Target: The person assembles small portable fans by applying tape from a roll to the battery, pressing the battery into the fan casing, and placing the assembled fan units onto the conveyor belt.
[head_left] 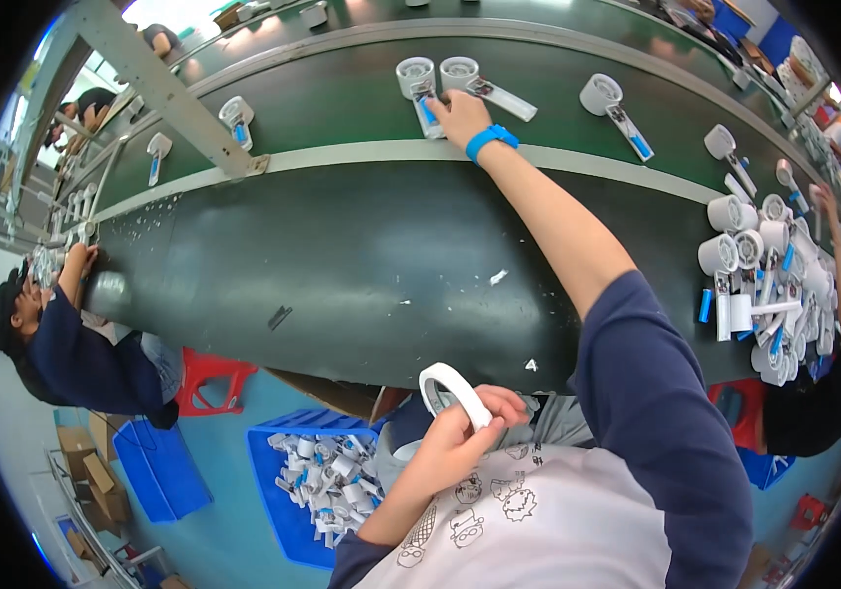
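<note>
Close to my body, my left hand (458,447) is closed around a white ring (453,386), which stands tilted up from my fingers. My right arm stretches out over the bench to the green conveyor belt. There my right hand (463,118), with a blue wristband, has its fingers on a white handheld fan body (416,75) that has a blue battery in its handle. A second white fan body (460,73) lies right beside it, its handle pointing right and passing behind my fingers.
More fan bodies lie spaced along the belt (332,123). A large heap of them (772,265) covers the bench's right end. Scraps dot the dark bench top (362,265). Below stands a blue crate (278,491) of white parts. A person (77,334) works at the left, another at the right.
</note>
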{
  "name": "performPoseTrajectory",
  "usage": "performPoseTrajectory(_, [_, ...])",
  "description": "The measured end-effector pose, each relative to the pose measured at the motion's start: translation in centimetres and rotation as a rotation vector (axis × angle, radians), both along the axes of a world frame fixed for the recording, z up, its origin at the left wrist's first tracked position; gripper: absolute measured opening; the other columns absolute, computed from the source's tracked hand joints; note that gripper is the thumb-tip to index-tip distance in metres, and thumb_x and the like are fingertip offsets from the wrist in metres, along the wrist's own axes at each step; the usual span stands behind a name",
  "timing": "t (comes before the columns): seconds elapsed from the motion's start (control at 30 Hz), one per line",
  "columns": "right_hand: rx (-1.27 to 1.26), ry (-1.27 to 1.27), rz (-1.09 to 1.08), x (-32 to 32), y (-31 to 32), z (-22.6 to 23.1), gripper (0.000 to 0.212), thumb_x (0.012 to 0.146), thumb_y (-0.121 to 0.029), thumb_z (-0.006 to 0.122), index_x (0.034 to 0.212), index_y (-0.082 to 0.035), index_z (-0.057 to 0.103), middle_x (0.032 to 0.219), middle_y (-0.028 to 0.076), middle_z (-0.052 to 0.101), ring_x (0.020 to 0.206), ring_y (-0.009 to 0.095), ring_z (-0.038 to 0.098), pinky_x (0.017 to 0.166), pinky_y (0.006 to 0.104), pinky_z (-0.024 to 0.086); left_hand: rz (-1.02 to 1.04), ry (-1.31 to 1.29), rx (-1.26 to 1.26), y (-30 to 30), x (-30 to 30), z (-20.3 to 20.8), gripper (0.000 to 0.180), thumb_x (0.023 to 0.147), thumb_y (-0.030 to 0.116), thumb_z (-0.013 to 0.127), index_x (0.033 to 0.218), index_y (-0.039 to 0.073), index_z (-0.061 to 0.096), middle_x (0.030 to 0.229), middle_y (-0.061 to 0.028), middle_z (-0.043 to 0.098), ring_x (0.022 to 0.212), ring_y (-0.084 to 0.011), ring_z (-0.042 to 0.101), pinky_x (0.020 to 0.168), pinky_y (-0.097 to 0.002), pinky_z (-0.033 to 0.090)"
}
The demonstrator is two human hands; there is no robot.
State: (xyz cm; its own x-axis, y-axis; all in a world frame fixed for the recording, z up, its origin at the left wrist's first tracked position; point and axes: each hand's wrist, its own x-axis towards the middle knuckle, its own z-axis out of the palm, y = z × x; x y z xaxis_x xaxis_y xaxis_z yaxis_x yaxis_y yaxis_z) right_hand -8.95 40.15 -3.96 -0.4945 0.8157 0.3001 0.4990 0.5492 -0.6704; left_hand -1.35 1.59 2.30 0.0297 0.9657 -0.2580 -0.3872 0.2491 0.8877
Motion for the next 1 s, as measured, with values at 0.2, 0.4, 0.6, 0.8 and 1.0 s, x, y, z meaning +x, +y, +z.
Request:
performPoseTrajectory(0.2, [-0.486,0.346,0.882,9.2,-16.5,7.1,0.045,0.099,-0.036,0.041,0.110,0.002,0.062,0.088,0.012,0.064,0.083,0.018,0.060,0.080,0.0302,0.046,-0.062,-0.632,0.057,2.0,-2.5,0.5,0.018,0.089,0.014,0.050,0.092,-0.002,0.058,0.100,-0.0179,0.058,0.090,-0.0272,0.063,0.079,-0.0353,0.051])
performPoseTrajectory(0.4, [-0.792,0.456,0.682,17.4,-22.8,10.1,0.041,0.101,-0.033,0.035,0.110,0.002,0.056,0.060,0.002,0.051,0.050,0.007,0.041,0.050,0.0223,0.034,-0.402,-0.349,0.544,4.6,-1.9,1.4,0.019,0.092,0.018,0.049,0.091,0.000,0.057,0.096,-0.0107,0.060,0.091,-0.0236,0.059,0.082,-0.0362,0.046])
performPoseTrajectory(0.6, [-1.084,0.864,0.416,17.5,-25.0,9.4,0.027,0.103,-0.026,0.032,0.100,-0.002,0.043,0.046,0.000,0.038,0.042,0.008,0.031,0.043,0.0232,0.024,-0.683,-0.191,0.561,3.2,1.2,1.0,0.023,0.088,0.005,0.055,0.109,0.001,0.045,0.094,-0.0126,0.062,0.090,-0.0239,0.058,0.080,-0.0364,0.045])
performPoseTrajectory(0.8, [-1.000,0.822,0.427,17.2,-23.8,9.0,0.031,0.103,-0.029,0.030,0.102,-0.002,0.045,0.047,0.001,0.039,0.042,0.007,0.030,0.043,0.0228,0.024,-0.597,-0.360,0.554,4.0,-0.7,2.2,0.034,0.086,0.016,0.057,0.113,-0.002,0.046,0.095,-0.0118,0.061,0.094,-0.0212,0.057,0.084,-0.0338,0.044])
performPoseTrajectory(1.0, [-1.035,0.668,0.602,15.5,-22.1,8.3,0.029,0.103,-0.027,0.032,0.106,-0.002,0.046,0.051,0.001,0.043,0.044,0.006,0.036,0.045,0.0203,0.028,-0.496,-0.494,0.218,3.4,-1.9,1.8,0.021,0.094,0.015,0.046,0.106,-0.002,0.048,0.078,-0.0057,0.058,0.073,-0.0164,0.057,0.082,-0.0330,0.041])
